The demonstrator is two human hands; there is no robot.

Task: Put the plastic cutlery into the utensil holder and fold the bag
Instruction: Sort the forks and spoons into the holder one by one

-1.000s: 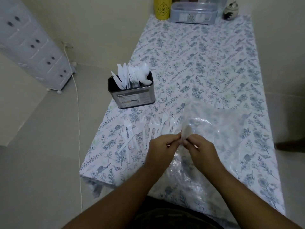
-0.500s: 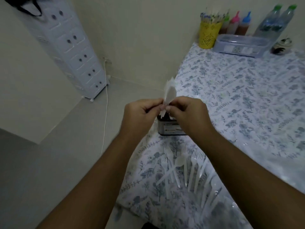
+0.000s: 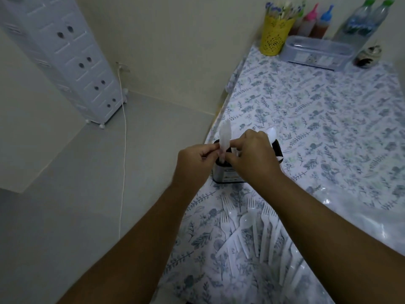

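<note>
Both hands up over the dark metal utensil holder (image 3: 225, 175): left hand (image 3: 195, 163) and right hand (image 3: 252, 156) each pinch the white plastic cutlery piece (image 3: 225, 137), upright between them

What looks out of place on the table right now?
Loose white plastic forks and one spoon lie scattered on the floral tablecloth, outside the metal utensil holder. Both hands pinch a white plastic piece above it.

A home: floral-clothed table (image 3: 328, 119), sauce bottles (image 3: 311, 20), plastic drawer tower (image 3: 72, 58).
</note>
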